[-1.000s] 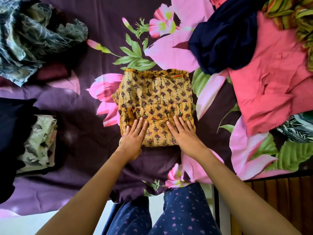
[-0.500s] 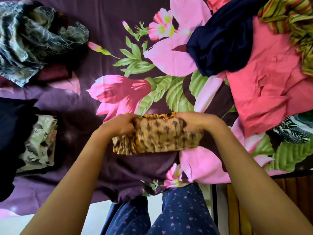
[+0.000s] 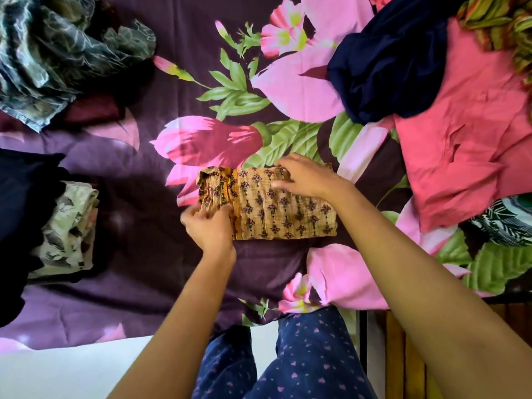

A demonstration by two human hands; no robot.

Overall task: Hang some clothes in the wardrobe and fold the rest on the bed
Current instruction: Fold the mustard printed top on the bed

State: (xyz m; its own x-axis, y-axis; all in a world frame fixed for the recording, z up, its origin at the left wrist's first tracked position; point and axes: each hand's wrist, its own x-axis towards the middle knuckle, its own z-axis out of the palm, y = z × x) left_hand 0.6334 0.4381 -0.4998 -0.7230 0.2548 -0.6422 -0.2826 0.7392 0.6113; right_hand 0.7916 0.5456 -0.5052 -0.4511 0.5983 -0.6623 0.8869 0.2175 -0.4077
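A bed covered by one dark purple sheet [image 3: 138, 263] with large pink flowers is seen from above, filling most of the view. At the far right, four unfolded garments are heaped together: one coral-pink garment [image 3: 460, 145], the largest; one navy garment [image 3: 385, 70] lying partly over it; one green-and-orange striped garment [image 3: 501, 30] in the corner; and one black-and-white leaf-print garment [image 3: 501, 226] nearer, at the right edge. At the far left, one crumpled grey-green garment [image 3: 57, 50] is seen, with one maroon piece [image 3: 92, 109] showing beneath it. Lower on the left, one dark garment [image 3: 20, 214] is laid, with one folded white printed garment [image 3: 69, 226] just beside it. In the middle, close to the near edge of the bed, one mustard garment [image 3: 285, 210] with small flower motifs is folded into a compact bundle, its long axis running left to right. Two hands are on it. Its bunched left end is pinched by the left hand [image 3: 208, 227], fingers curled into the gathers. Its far right edge is grasped by the right hand [image 3: 306, 177], fingers bent over the fold. The folded white piece lies to the left of the bundle, so the left hand is judged nearer to it.
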